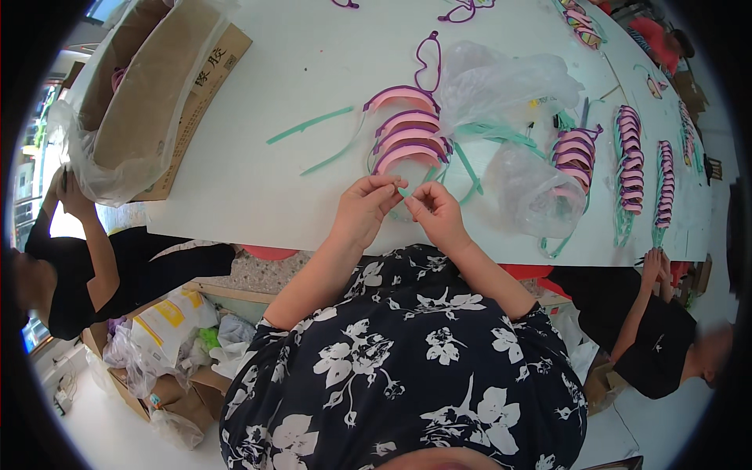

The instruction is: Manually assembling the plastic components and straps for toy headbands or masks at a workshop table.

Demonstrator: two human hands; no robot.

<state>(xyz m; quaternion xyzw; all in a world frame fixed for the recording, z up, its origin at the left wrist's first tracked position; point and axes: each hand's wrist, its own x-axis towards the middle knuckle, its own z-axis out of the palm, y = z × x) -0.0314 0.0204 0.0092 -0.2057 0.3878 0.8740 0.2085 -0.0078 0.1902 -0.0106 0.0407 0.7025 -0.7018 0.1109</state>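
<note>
At the table's near edge, my left hand (364, 210) and my right hand (440, 216) are close together, fingertips almost meeting. Both pinch a thin green strip (403, 192), of which only a short piece shows between the fingers. Just beyond them lies a row of curved pink pieces with purple rims (406, 121), like goggle or visor frames, with green strips around and under it. A purple eyeglass-shaped frame (428, 56) touches the row's far end. Left of the row, a loose green strip (309, 125) lies flat on the white table (258, 168).
A clear plastic bag (501, 82) and another (540, 196) lie right of the row. More pink-and-purple rows (629, 160) stand further right. A lined cardboard box (196, 110) is at left. Co-workers sit on both sides, one person's hands (656, 265) at a row.
</note>
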